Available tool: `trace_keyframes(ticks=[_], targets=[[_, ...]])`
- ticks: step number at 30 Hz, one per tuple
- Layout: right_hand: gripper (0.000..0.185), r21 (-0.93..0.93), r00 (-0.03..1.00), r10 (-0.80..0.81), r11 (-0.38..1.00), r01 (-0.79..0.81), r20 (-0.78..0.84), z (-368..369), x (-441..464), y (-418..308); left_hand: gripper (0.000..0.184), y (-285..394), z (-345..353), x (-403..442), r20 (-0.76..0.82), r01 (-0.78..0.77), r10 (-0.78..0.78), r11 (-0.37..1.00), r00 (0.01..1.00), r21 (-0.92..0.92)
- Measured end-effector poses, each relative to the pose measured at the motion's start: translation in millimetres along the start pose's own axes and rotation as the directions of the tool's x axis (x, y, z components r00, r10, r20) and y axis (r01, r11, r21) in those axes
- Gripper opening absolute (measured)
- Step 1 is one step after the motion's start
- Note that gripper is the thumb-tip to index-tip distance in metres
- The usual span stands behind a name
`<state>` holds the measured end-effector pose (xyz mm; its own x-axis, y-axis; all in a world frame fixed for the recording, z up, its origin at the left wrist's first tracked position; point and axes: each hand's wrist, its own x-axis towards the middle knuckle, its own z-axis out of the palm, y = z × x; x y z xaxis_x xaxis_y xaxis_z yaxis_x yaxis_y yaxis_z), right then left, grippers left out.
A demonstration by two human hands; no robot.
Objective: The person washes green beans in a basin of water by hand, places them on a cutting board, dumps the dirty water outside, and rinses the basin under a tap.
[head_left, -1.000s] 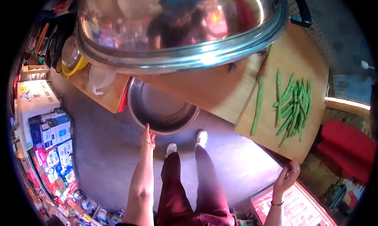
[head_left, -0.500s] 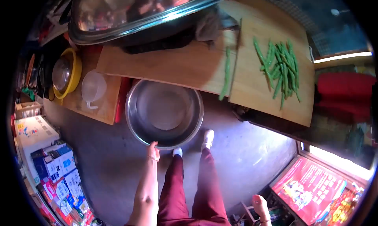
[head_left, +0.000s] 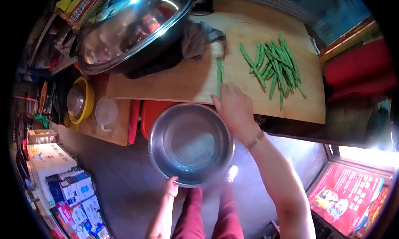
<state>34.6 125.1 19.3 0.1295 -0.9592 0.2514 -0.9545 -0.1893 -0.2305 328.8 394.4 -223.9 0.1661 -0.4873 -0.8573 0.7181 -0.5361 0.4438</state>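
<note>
One metal basin (head_left: 189, 135) before the counter (head_left: 158, 87), rim clamped in left hand (head_left: 171, 186). Right hand (head_left: 236, 110) at near end of lone green bean (head_left: 219, 74); finger closure cannot be told. Bean pile (head_left: 280, 66) rightward on board (head_left: 299, 109); lidded pot (head_left: 129, 35) crowds leftward.

The round metal basin (head_left: 189, 135) is plain silver-grey. The slender bean pods (head_left: 283, 60) at far right are plain green; the flat wooden worktop (head_left: 166, 87) is light tan. At far left, the domed silver metal lid (head_left: 120, 39) shows pink and white reflections. The round plastic bowl (head_left: 89, 99) at left is yellow. The flat printed panel (head_left: 332, 178) at near right is red with white lettering.
</note>
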Motion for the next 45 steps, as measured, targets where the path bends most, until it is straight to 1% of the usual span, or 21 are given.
trace_keyframes(ticks=[2, 5, 7, 15, 17, 20, 22, 23, 24, 26, 27, 28, 30, 31, 32, 33, 35, 39, 41, 43, 45], targets=[[0.011, -0.263, 0.998, 0.027, 0.965, -0.01, 0.061, 42, 25, 4, 0.025, 9, 22, -32, 0.042, -0.034, 0.032, 0.998, 0.999, 0.058], [0.005, -0.354, 0.979, 0.193, 0.922, -0.158, 0.064, 46, 40, -10, 0.022, 9, 22, -48, 0.09, -0.004, -0.008, 0.992, 0.996, 0.126], [0.005, -0.425, 0.986, 0.164, 0.894, -0.139, 0.021, 42, 34, -15, 0.021, 9, 13, -49, 0.121, 0.015, -0.039, 0.98, 0.992, 0.2], [0.02, 0.039, 0.965, 0.173, 0.982, -0.184, 0.199, 14, 26, -6, 0.038, 4, 35, -83, 0.163, -0.013, -0.038, 0.954, 0.986, 0.299], [0.022, 0.218, 0.942, 0.327, 0.917, -0.335, 0.073, -19, 32, 19, 0.038, 4, 41, -93, 0.18, 0.004, -0.07, 0.938, 0.981, 0.346], [0.03, 0.165, 0.949, 0.314, 0.935, -0.315, 0.03, -58, 6, 68, 0.027, 5, 47, -105, 0.192, 0.038, -0.153, 0.867, 0.97, 0.497], [0.035, 0.134, 0.97, 0.12, 0.987, -0.092, -0.211, -101, -29, 85, 0.018, 8, 65, -120, 0.191, 0.051, -0.189, 0.828, 0.963, 0.558], [0.038, 0.258, 0.967, 0.212, 0.951, -0.171, -0.14, -115, -61, 90, 0.014, -3, 55, -109, 0.276, 0.0, -0.179, 0.838, 0.944, 0.545], [0.035, 0.355, 0.873, 0.468, 0.801, -0.483, 0.133, -139, -96, 81, 0.013, -1, 71, -124, 0.283, 0.006, -0.183, 0.848, 0.941, 0.531], [0.038, 0.38, 0.873, 0.475, 0.832, -0.404, -0.111, -138, -195, 93, 0.012, -6, 96, -150, 0.317, 0.011, -0.213, 0.845, 0.924, 0.534], [0.046, 0.191, 0.82, 0.568, 0.799, -0.57, 0.07, -151, -243, 93, 0.016, -9, 100, -155, 0.306, 0.04, -0.265, 0.811, 0.914, 0.583], [0.055, 0.194, 0.807, 0.59, 0.79, -0.581, 0.012, -144, -303, 101, 0.021, -15, 102, -162, 0.291, 0.066, -0.315, 0.772, 0.903, 0.632], [0.071, 0.212, 0.564, 0.803, 0.527, -0.823, 0.191, -149, -401, 95, 0.02, -40, 107, -169, 0.282, 0.071, -0.321, 0.764, 0.904, 0.641], [0.074, 0.233, 0.334, 0.82, 0.25, -0.94, 0.466, -184, -407, 86, 0.024, -52, 125, -185, 0.287, 0.024, -0.274, 0.76, 0.918, 0.65], [0.07, 0.336, 0.228, 0.889, 0.09, -0.937, 0.397, -170, -452, 77, 0.026, -62, 133, -195, 0.298, 0.02, -0.312, 0.721, 0.902, 0.693], [0.067, 0.457, 0.25, 0.693, -0.129, -0.88, 0.676, -185, -471, 85, 0.029, -72, 153, -219, 0.3, 0.006, -0.317, 0.697, 0.9, 0.717], [0.06, 0.517, 0.244, 0.636, -0.285, -0.807, 0.732, -250, -463, 85, 0.034, -105, 157, -224, 0.338, -0.051, -0.298, 0.68, 0.893, 0.732], [0.045, 0.629, 0.282, 0.563, -0.686, -0.365, 0.777, -233, -541, 128, 0.031, -178, 199, -243, 0.373, -0.035, -0.437, 0.61, 0.818, 0.791], [0.038, 0.647, 0.265, 0.593, -0.654, -0.391, 0.76, -242, -572, 166, 0.035, -225, 244, -258, 0.389, -0.035, -0.527, 0.561, 0.756, 0.827], [0.038, 0.772, 0.356, 0.69, -0.512, -0.376, 0.63, -288, -584, 200, 0.039, -257, 274, -283, 0.369, -0.022, -0.61, 0.499, 0.701, 0.866], [0.036, 0.774, 0.311, 0.709, -0.56, -0.297, 0.632, -318, -591, 241, 0.043, -284, 306, -303, 0.333, -0.01, -0.676, 0.434, 0.658, 0.901]])
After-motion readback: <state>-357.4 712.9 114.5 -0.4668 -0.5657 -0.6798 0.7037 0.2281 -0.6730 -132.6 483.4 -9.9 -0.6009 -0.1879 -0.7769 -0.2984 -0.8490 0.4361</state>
